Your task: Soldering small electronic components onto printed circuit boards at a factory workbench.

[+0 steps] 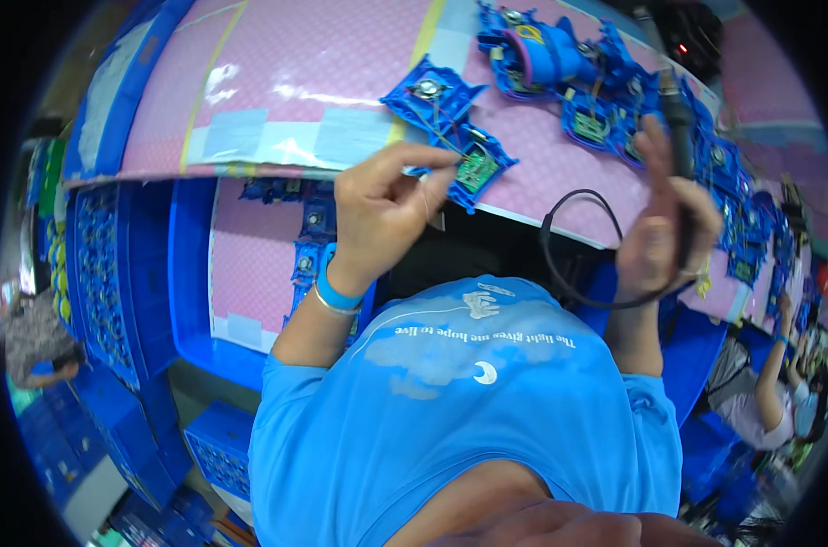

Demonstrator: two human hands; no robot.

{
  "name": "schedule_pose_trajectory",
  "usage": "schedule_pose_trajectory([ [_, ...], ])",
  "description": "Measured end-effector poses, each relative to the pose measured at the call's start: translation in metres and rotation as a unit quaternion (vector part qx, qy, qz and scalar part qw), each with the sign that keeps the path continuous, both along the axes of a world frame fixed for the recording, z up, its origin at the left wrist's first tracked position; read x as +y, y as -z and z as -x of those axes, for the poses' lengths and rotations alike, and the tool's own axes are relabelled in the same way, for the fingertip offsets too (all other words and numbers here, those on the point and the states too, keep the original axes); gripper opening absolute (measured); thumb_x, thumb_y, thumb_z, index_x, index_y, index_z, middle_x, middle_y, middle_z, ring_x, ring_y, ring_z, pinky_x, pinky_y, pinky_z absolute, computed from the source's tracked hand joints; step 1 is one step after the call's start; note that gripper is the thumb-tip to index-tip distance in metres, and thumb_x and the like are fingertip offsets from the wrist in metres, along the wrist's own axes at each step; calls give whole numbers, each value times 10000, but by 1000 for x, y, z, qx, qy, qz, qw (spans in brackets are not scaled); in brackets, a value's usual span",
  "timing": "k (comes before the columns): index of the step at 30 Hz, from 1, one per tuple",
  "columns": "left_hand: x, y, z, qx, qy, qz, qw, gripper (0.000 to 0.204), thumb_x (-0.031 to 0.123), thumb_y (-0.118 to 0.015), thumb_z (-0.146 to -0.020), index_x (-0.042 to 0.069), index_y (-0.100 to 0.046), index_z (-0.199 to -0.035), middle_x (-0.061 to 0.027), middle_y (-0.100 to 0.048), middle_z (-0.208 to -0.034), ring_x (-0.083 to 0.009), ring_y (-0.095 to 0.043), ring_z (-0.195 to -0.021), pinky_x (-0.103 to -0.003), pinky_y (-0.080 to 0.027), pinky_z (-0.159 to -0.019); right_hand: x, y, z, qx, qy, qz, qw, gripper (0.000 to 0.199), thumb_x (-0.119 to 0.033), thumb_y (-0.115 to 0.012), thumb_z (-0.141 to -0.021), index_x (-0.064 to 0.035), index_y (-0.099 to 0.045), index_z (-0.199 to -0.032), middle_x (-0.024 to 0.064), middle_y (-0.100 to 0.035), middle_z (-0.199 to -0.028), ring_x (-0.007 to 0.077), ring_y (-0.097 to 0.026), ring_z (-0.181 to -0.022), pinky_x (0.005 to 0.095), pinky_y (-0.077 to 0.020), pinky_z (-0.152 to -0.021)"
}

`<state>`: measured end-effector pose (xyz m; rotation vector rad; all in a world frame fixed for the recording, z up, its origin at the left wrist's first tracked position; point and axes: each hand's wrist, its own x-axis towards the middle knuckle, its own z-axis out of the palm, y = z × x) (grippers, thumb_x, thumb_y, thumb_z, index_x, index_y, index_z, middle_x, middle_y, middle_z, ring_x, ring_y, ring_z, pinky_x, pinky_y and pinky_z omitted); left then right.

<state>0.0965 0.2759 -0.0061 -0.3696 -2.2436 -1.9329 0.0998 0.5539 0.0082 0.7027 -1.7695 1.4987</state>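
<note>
Circuit board (478, 170) just beside left fingers (432, 155), pinched on thin wire (426, 195), right fingers (702, 211) around dark tool (677, 128)

Looking Down From the Wearer's Head

Looks down from the left of two fisheye cameras worn side by side on the head, upright and unmirrored. Takes in the wearer's own blue shirt (487, 365) at lower middle, then faces outward over the pink-topped table (323, 55) along the upper part. Sits close above the work, near enough to show the left hand (384, 210) and right hand (651, 242) large. Spreads far sideways, reaching blue bins (118, 410) at left and another person (767, 415) at right. Bows straight edges and darkens to black at the rim.
</note>
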Motion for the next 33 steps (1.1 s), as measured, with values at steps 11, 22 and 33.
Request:
schedule_pose_trajectory([
  [11, 115, 32, -12, -94, 603, 60, 790, 407, 43, -720, -847, 39, -669, -1250, -97, -732, -1141, -76, -607, -691, -237, -523, -656, 72, -115, -69, 109, 148, 4, 983, 452, -348, -288, -1083, -71, -572, -1300, 388, -566, -1281, 535, -543, -1238, 605, -454, -1065],
  [22, -11, -2, -8, -82, 27, -32, 996, 118, 11, -722, -880, 6, -752, -994, 16, -696, -830, 1, -550, -667, -164, -423, -566, 8, 7, -30, -17, 93, -266, 959, 228, -211, -597, -1007, -8, -590, -1110, 322, -650, -1163, 454, -641, -1140, 529, -479, -1003],
  [33, -21, 25, 43, -75, -49, 74, 993, 185, 76, -719, -899, 36, -749, -1077, -41, -741, -906, -37, -609, -660, -220, -486, -575, -83, 35, 21, -72, -77, -254, 962, 662, -290, -900, -724, -71, -553, -1244, 303, -506, -1410, 434, -525, -1301, 472, -432, -1067],
])
